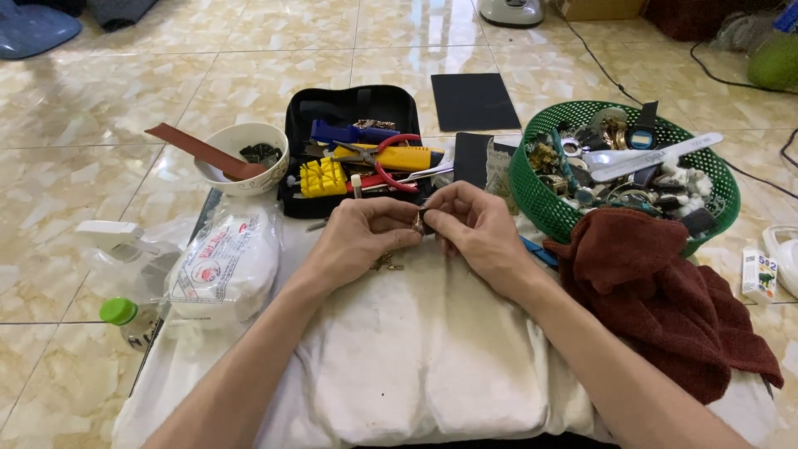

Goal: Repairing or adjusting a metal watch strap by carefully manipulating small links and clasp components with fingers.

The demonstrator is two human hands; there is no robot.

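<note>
My left hand point(362, 235) and my right hand point(478, 233) meet over a cream cloth point(416, 349), fingertips pinched together on a small dark watch piece point(422, 221). The piece is mostly hidden by my fingers. A small metal bit point(385, 264) lies on the cloth just under my left hand. An open black tool case point(353, 150) sits right beyond my hands, holding a yellow block, blue tool and red-handled pliers point(391, 162).
A green basket point(540, 204) of watches and parts stands at right, a dark red towel point(657, 291) beside it. A white bowl point(241, 158) with a brown strap, a white powder bag point(224, 262) and a green-capped bottle point(125, 320) lie left. Tiled floor surrounds.
</note>
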